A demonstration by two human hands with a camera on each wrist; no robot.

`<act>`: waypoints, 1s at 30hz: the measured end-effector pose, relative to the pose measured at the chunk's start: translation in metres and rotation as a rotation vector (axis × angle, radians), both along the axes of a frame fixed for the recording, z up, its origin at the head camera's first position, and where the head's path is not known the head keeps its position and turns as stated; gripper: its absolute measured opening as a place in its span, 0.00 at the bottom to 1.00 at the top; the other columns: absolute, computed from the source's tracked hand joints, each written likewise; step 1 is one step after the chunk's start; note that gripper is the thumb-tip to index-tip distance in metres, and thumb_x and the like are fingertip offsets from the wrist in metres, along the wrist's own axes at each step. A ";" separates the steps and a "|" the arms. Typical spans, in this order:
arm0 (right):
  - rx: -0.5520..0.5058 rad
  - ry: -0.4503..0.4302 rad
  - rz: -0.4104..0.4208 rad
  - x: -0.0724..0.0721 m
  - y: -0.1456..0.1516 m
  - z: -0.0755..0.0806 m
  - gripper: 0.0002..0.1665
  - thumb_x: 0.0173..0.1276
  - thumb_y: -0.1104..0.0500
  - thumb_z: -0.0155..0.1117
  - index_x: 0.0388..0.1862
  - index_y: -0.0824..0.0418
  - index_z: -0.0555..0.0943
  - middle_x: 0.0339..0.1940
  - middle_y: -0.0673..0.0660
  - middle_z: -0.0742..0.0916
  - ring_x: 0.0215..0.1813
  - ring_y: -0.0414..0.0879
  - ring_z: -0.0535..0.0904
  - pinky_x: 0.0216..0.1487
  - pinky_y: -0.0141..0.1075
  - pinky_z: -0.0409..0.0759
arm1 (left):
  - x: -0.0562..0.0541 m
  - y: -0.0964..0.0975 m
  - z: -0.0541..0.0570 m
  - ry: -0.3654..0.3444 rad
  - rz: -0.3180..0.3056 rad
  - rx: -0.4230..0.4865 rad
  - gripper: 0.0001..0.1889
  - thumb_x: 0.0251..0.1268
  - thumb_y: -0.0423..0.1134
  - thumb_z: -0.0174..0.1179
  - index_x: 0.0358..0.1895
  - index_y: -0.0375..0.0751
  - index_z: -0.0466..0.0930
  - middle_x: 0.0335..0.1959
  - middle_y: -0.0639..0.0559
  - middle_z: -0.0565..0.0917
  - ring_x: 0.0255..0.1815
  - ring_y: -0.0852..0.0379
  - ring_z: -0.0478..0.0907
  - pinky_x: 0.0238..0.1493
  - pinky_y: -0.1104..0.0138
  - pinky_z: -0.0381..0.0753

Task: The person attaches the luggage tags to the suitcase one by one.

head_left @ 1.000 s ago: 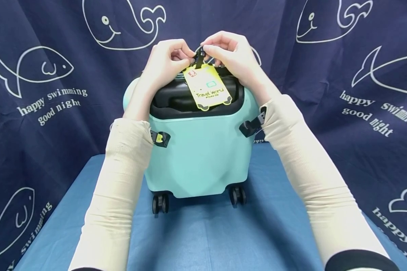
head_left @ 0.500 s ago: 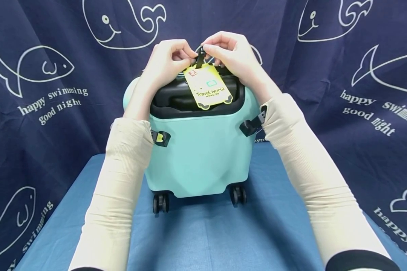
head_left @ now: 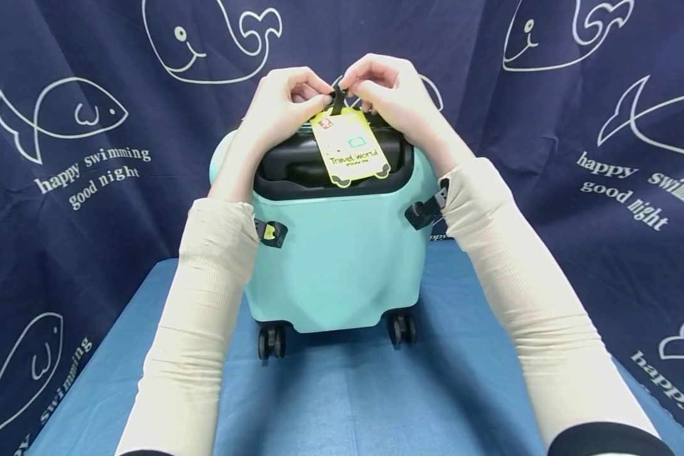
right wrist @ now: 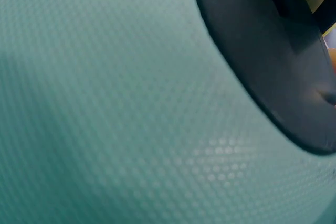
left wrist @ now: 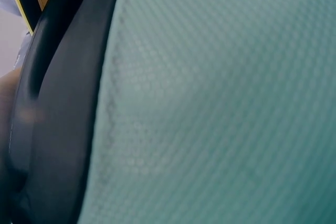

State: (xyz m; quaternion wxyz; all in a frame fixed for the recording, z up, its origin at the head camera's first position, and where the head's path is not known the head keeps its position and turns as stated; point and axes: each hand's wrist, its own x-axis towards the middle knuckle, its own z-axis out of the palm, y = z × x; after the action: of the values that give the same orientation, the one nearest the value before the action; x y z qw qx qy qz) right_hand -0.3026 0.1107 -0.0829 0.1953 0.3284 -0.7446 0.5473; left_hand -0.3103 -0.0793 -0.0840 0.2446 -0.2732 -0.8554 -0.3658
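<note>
A yellow and white luggage tag (head_left: 350, 152) lettered "Travel World" hangs by its black strap (head_left: 338, 102) at the top of a mint-green suitcase (head_left: 336, 266). My left hand (head_left: 285, 104) pinches the strap from the left between thumb and forefinger. From the right, my right hand (head_left: 393, 95) pinches the strap's upper end with curled fingers. Behind the tag sits the suitcase's black recessed top panel (head_left: 273, 161). Textured green shell (left wrist: 210, 98) fills most of the left wrist view, and the right wrist view likewise shows green shell (right wrist: 115, 98); the fingertips are hidden there.
The suitcase stands upright on black wheels (head_left: 271, 342) on a blue cloth-covered table (head_left: 342, 405). A dark blue curtain (head_left: 433, 31) with whale and fish drawings hangs close behind. Camera straps (head_left: 424, 209) at both wrists stand near the suitcase front.
My right thumb has slid back slightly from the strap's top, while the forefinger tip now lies on it. The left hand and tag have barely moved.
</note>
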 end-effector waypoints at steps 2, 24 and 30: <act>0.012 0.001 -0.013 0.001 0.000 0.000 0.10 0.66 0.66 0.56 0.33 0.57 0.83 0.31 0.50 0.81 0.26 0.43 0.70 0.30 0.32 0.67 | 0.000 0.000 0.000 -0.004 0.004 0.004 0.11 0.62 0.41 0.60 0.44 0.42 0.83 0.30 0.57 0.82 0.28 0.66 0.74 0.34 0.76 0.69; 0.056 -0.036 -0.094 0.002 -0.001 0.002 0.08 0.59 0.58 0.68 0.38 0.58 0.84 0.25 0.48 0.83 0.21 0.40 0.70 0.28 0.29 0.70 | -0.001 -0.002 0.002 -0.054 0.006 0.051 0.12 0.60 0.42 0.63 0.45 0.41 0.84 0.33 0.58 0.85 0.30 0.70 0.77 0.36 0.77 0.71; 0.057 -0.049 -0.108 0.002 -0.003 0.003 0.08 0.61 0.59 0.66 0.38 0.60 0.84 0.27 0.48 0.84 0.21 0.38 0.70 0.28 0.27 0.72 | 0.000 -0.002 0.001 -0.033 -0.027 0.026 0.10 0.60 0.39 0.63 0.43 0.41 0.85 0.35 0.53 0.86 0.28 0.69 0.75 0.35 0.77 0.70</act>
State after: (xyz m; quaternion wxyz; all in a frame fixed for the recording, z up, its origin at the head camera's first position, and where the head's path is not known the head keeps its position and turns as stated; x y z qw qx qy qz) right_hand -0.3010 0.1080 -0.0801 0.1967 0.2797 -0.7811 0.5224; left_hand -0.3105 -0.0815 -0.0830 0.2291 -0.2754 -0.8507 -0.3847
